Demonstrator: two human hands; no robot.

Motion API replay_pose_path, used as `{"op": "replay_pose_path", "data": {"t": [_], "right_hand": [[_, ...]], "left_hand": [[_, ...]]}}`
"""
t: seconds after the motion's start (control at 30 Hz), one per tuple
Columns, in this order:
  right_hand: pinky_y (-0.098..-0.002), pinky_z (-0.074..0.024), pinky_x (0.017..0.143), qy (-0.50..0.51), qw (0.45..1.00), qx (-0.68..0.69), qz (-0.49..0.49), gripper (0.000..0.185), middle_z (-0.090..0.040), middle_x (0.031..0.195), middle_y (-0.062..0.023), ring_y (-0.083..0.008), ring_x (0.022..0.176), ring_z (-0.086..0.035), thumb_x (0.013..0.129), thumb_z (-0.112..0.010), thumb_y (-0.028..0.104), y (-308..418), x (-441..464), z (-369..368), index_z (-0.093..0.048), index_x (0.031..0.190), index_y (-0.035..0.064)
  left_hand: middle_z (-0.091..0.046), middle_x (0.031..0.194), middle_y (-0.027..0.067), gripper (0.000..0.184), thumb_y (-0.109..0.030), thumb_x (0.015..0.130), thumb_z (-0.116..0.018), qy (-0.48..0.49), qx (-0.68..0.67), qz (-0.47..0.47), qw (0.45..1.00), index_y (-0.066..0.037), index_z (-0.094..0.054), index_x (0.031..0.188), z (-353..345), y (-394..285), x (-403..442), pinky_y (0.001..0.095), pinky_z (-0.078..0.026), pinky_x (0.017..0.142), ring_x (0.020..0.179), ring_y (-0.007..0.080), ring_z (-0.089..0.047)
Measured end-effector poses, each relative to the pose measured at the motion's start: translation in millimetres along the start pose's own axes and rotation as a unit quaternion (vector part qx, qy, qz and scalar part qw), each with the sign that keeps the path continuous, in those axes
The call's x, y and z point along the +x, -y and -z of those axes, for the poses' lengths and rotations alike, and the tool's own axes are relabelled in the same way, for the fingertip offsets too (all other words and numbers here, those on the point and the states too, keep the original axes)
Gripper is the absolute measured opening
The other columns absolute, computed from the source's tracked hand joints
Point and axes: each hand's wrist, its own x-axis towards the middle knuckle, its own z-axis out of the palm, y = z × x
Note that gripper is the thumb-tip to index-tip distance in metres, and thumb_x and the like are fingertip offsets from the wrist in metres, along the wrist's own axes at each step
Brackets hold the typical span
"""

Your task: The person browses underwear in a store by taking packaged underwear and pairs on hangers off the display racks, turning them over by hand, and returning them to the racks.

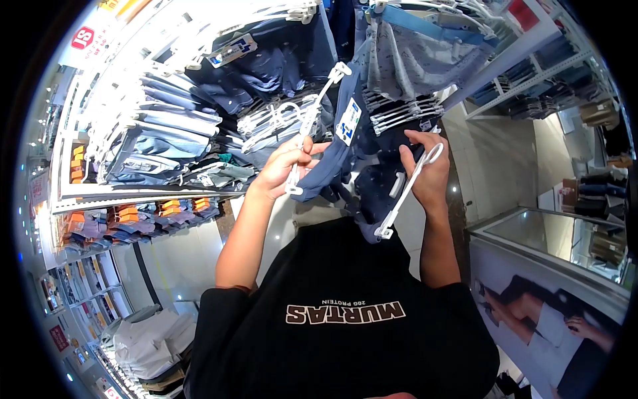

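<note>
A dark blue garment on a white hanger (314, 116) is in my left hand (287, 166), whose fingers are closed round the hanger bar and waistband. A white and blue label (348, 122) shows on that waistband. My right hand (427, 171) is closed on a second white hanger (411, 193), its thumb raised beside the bar. From this hanger's lower end hangs a dark patterned garment (373, 193), close against the blue one between my hands. Where the two garments overlap, their edges are hard to tell apart.
Ahead, folded blue clothes (159, 146) and rows of white hangers (407, 114) fill a bright rack. Light patterned shorts (425, 60) hang above. Orange-tagged garments (133, 223) hang at left. A glass-topped case (545, 233) with a picture panel stands at right.
</note>
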Motion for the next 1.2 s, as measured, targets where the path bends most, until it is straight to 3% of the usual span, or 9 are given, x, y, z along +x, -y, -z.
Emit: {"op": "replay_pose_path", "data": {"t": [0.23,0.4,0.6,0.67,0.8,0.87,0.93,1.13,1.2], "right_hand": [[-0.0479,-0.0326,0.104,0.077,0.989,-0.059,0.110,0.035,-0.058,0.115,-0.0087,-0.0303,0.116,-0.050,0.071,-0.076,0.012,18.7,26.6,-39.0,-0.071,0.105,0.0090],[-0.0573,-0.0226,0.115,0.152,0.962,-0.135,0.184,0.024,-0.061,0.118,-0.0084,-0.0335,0.132,-0.044,0.072,-0.077,0.016,11.6,31.0,-78.4,-0.069,0.093,0.0094],[-0.0517,-0.0310,0.113,0.180,0.963,-0.111,0.169,0.035,-0.059,0.076,-0.0111,-0.0309,0.086,-0.057,0.071,-0.083,0.033,14.9,34.3,-89.2,-0.068,0.075,0.0024],[-0.0502,-0.0342,0.111,0.181,0.962,-0.110,0.174,0.034,-0.059,0.071,-0.0116,-0.0302,0.080,-0.056,0.071,-0.082,0.034,18.8,42.1,-92.7,-0.068,0.071,0.0029],[-0.0441,-0.0450,0.086,0.142,0.955,-0.134,0.223,0.032,-0.059,0.069,-0.0110,-0.0305,0.073,-0.055,0.074,-0.080,0.033,33.3,72.8,-105.3,-0.068,0.071,0.0041],[-0.0424,-0.0434,0.078,0.097,0.951,-0.136,0.259,0.028,-0.059,0.069,-0.0097,-0.0297,0.073,-0.055,0.077,-0.078,0.033,63.0,97.5,-103.9,-0.068,0.076,0.0067],[-0.0407,-0.0432,0.076,0.083,0.953,-0.135,0.257,0.024,-0.060,0.069,-0.0084,-0.0291,0.073,-0.056,0.078,-0.078,0.033,82.9,123.4,-112.1,-0.069,0.078,0.0101],[-0.0440,-0.0500,0.065,0.053,0.947,-0.192,0.251,0.024,-0.065,0.072,-0.0145,-0.0338,0.070,-0.064,0.078,-0.075,0.030,163.5,187.4,-114.5,-0.071,0.082,0.0068],[-0.0441,-0.0520,0.064,0.002,0.929,-0.200,0.311,0.023,-0.067,0.074,-0.0162,-0.0350,0.069,-0.065,0.077,-0.075,0.027,175.7,199.3,-125.8,-0.072,0.081,0.0051]], "left_hand": [[-0.063,0.124,0.0077,0.014,-0.005,0.095,-0.051,0.037,0.290,0.030,0.956,-0.004,-0.059,0.107,-18.2,9.1,3.7,0.0174,-0.041,0.059,0.076,0.0038,-0.054],[-0.057,0.083,-0.0052,0.029,-0.034,0.105,-0.049,0.034,0.344,0.046,0.937,-0.007,-0.061,0.109,-19.1,28.9,1.0,0.0186,-0.042,0.062,0.073,0.0013,-0.050],[-0.063,0.092,0.0003,0.032,-0.031,0.099,-0.062,0.013,0.432,0.006,0.902,-0.004,-0.060,0.116,-11.0,26.5,-25.5,0.0238,-0.047,0.075,0.084,0.0067,-0.057],[-0.066,0.100,0.0056,0.038,-0.022,0.093,-0.070,0.014,0.398,-0.056,0.916,0.000,-0.058,0.121,-18.6,13.5,-42.1,0.0287,-0.048,0.085,0.093,0.0120,-0.060],[-0.066,0.107,0.0088,0.035,-0.012,0.088,-0.069,-0.112,0.489,-0.147,0.852,0.002,-0.060,0.119,-22.6,-18.2,-72.8,0.0296,-0.049,0.089,0.101,0.0148,-0.062],[-0.065,0.103,0.0092,0.030,-0.009,0.087,-0.070,-0.172,0.484,-0.243,0.823,0.001,-0.062,0.114,-23.1,-33.8,-79.7,0.0296,-0.049,0.086,0.094,0.0154,-0.061],[-0.066,0.102,0.0096,0.025,-0.009,0.087,-0.070,-0.197,0.555,-0.350,0.729,0.002,-0.063,0.109,-26.9,-63.2,-85.0,0.0291,-0.049,0.085,0.093,0.0144,-0.061],[-0.067,0.088,0.0057,0.028,-0.009,0.087,-0.074,-0.213,0.528,-0.503,0.650,0.002,-0.063,0.110,-21.5,-140.4,-83.5,0.0263,-0.051,0.075,0.078,0.0100,-0.061],[-0.067,0.088,0.0045,0.030,-0.008,0.087,-0.074,-0.219,0.466,-0.488,0.704,0.002,-0.062,0.113,-20.5,-153.7,-84.8,0.0261,-0.050,0.076,0.079,0.0101,-0.061]]}}
